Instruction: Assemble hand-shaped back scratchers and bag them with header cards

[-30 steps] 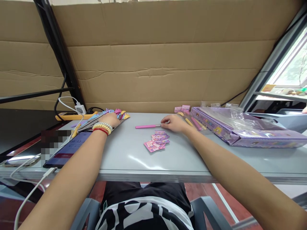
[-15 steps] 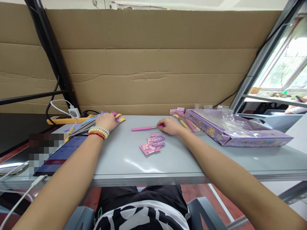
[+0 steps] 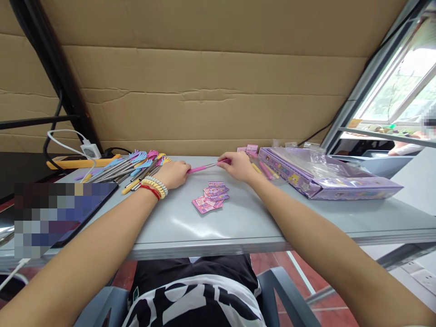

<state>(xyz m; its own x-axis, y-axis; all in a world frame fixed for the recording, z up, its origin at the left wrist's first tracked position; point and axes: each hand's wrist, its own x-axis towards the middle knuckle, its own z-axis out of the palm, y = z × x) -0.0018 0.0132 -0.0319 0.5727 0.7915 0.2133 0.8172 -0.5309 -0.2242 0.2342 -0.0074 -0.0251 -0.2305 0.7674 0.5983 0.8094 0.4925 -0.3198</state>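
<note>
A: Smooth grey worktop [image 3: 238,222], corrugated cardboard wall behind. Flat purple box [image 3: 327,179] under crinkled plastic at the right edge.

B: Hands?

A: Left hand [image 3: 175,173] and right hand [image 3: 238,165], fingers pinched on opposite ends of a thin pink pen [image 3: 204,167] near the far edge. Long axis left-right, right end slightly raised.

B: Smaller stuff?

A: Glossy pink cards [image 3: 211,197] fanned just in front.

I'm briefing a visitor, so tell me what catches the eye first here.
Both hands meet at mid-table on a thin pink stick: the left hand at its near end, the right hand at its far end. Just in front lies a small heap of pink cards. A purple box sits to the right, a fan of colourful sticks to the left.
</note>
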